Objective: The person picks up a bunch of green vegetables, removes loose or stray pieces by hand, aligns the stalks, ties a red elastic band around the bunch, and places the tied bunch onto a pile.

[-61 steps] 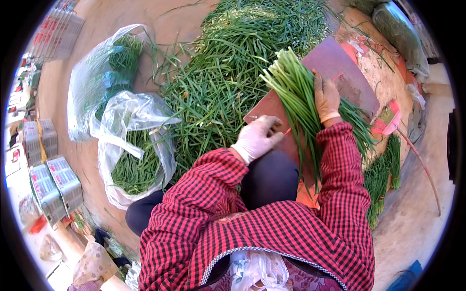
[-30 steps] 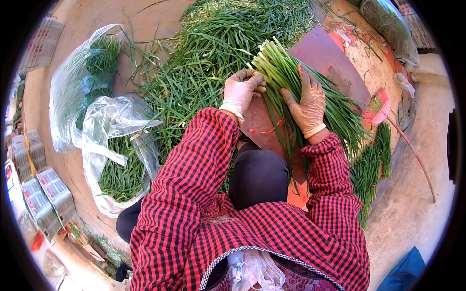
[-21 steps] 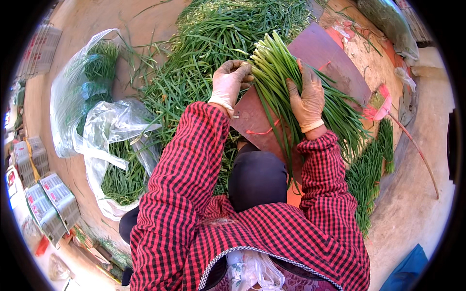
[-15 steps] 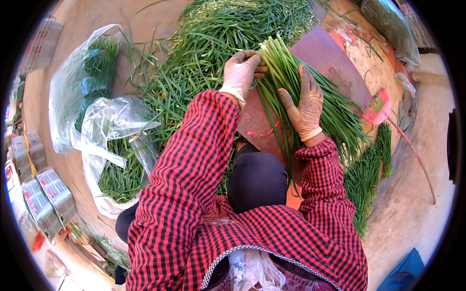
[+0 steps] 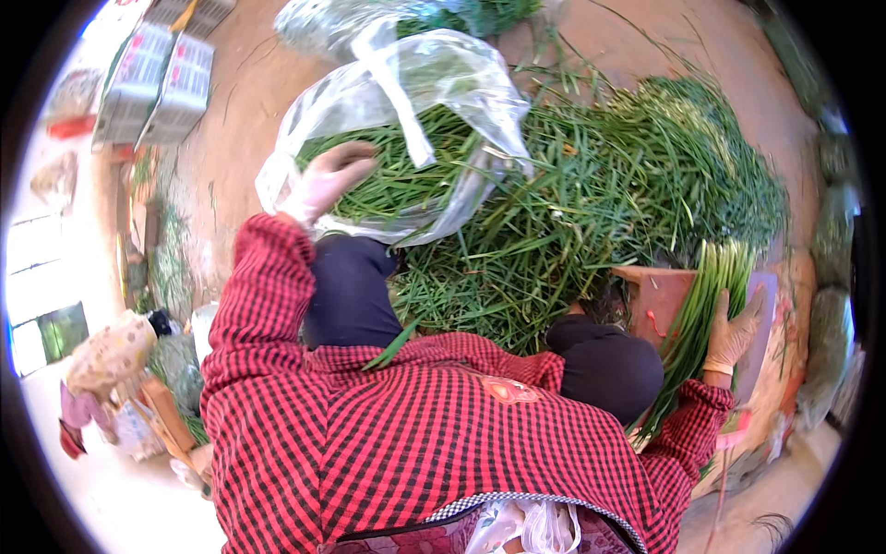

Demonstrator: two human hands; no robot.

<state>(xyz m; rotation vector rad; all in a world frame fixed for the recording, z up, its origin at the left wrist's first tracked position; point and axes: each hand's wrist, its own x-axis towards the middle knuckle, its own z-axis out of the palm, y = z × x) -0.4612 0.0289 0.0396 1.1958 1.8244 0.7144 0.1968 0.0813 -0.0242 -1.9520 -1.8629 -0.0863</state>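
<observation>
My gloved left hand (image 5: pixel 334 177) hovers at the near left of an opened clear plastic bag (image 5: pixel 480 83) filled with loose garlic chives (image 5: pixel 392 189). Its fingers are slightly bent and a little apart, with nothing visible in them. Far to the right, my gloved right hand (image 5: pixel 736 334) lies with fingers stretched along a bunch of garlic chives (image 5: pixel 706 305). That bunch rests on a reddish-brown board (image 5: pixel 651 291), pale stem ends pointing away from me. A large heap of loose chives (image 5: pixel 591 198) spreads between the bag and the board.
Behind the opened bag lies another clear bag (image 5: pixel 323 28) of greens. White cartons (image 5: pixel 152 88) stand at the far left. Filled plastic bags (image 5: pixel 826 342) line the right edge. My dark-clothed knees (image 5: pixel 355 291) flank the near side of the heap.
My view has swung left. My left hand has left the bunch's stem ends and moved to the plastic bag. My right hand remains on the bunch.
</observation>
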